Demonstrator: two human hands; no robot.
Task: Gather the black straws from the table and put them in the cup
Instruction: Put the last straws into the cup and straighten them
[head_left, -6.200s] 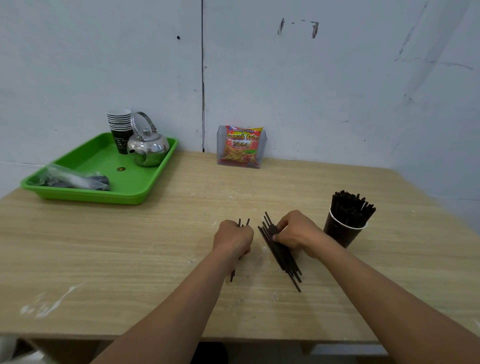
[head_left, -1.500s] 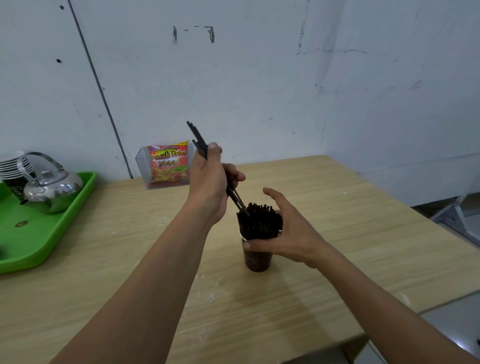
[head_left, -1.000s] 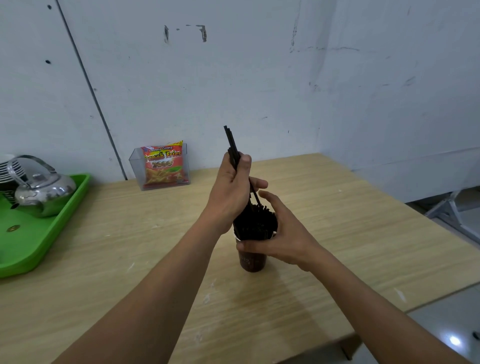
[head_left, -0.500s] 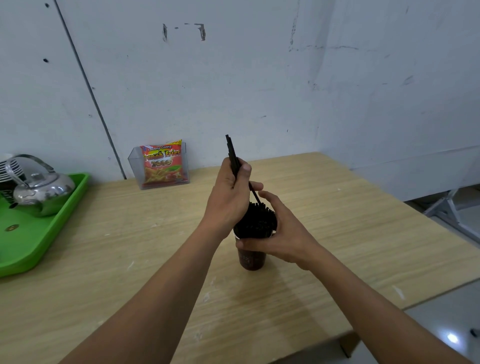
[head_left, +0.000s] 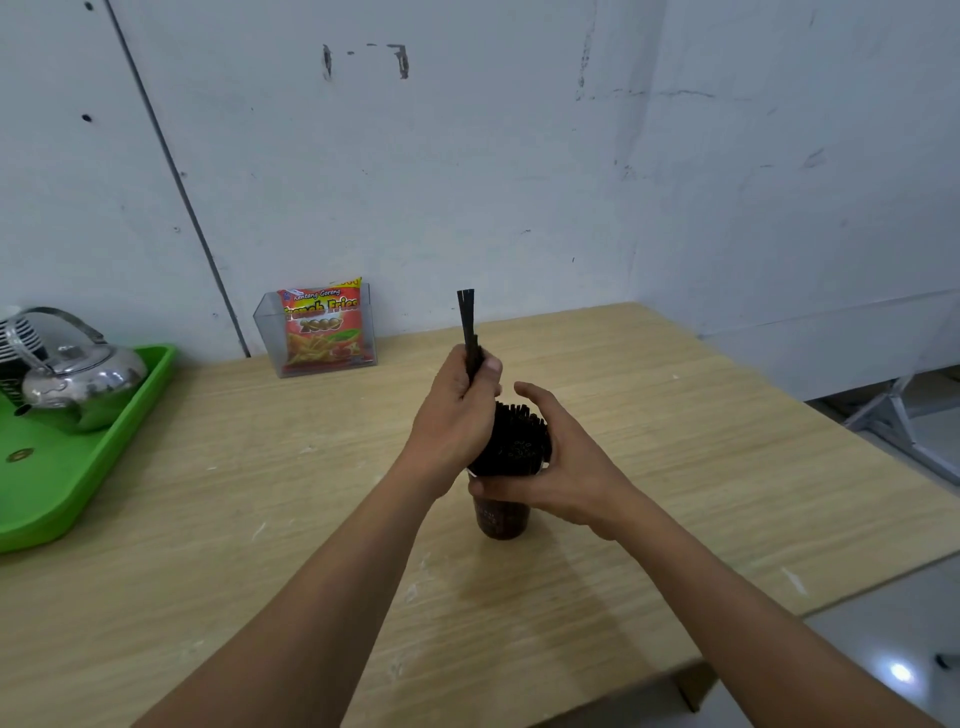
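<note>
A dark paper cup (head_left: 501, 518) stands on the wooden table (head_left: 675, 467), packed with black straws (head_left: 517, 441) that stick out of its top. My right hand (head_left: 563, 467) wraps around the cup's rim and the bundle, thumb in front, fingers behind. My left hand (head_left: 457, 415) grips a few black straws (head_left: 469, 327) almost upright just above the cup's left side; their upper ends rise above my fist, and their lower ends are hidden between my hand and the bundle.
A green tray (head_left: 78, 483) at the left holds a steel kettle (head_left: 78, 384) and stacked paper cups (head_left: 15, 343). A clear holder with a snack packet (head_left: 322, 327) stands against the wall. The table's right and front edges drop to the floor.
Since a second ago my left hand has turned its straws more upright and lowered them toward the cup. My right hand has stayed around the cup's rim.
</note>
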